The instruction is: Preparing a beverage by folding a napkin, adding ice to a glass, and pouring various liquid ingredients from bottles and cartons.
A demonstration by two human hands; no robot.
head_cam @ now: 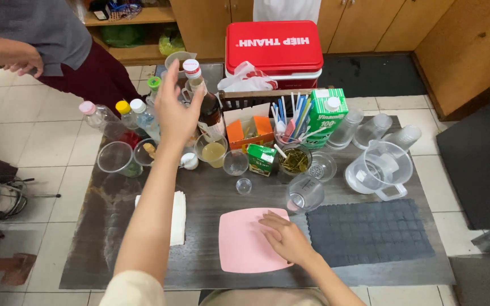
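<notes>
My left hand is raised over the back left of the table, fingers spread, holding nothing. It hovers next to a dark glass bottle with a white and red cap. My right hand rests flat, fingers down, on the right edge of a pink cutting board at the front of the dark table. Beneath my left hand stand a glass of yellowish liquid and a small empty glass.
Several capped plastic bottles, clear cups, a green carton, a clear pitcher, straws, a grey mat and white napkins crowd the table. Behind stands a red cooler. Another person stands at the back left.
</notes>
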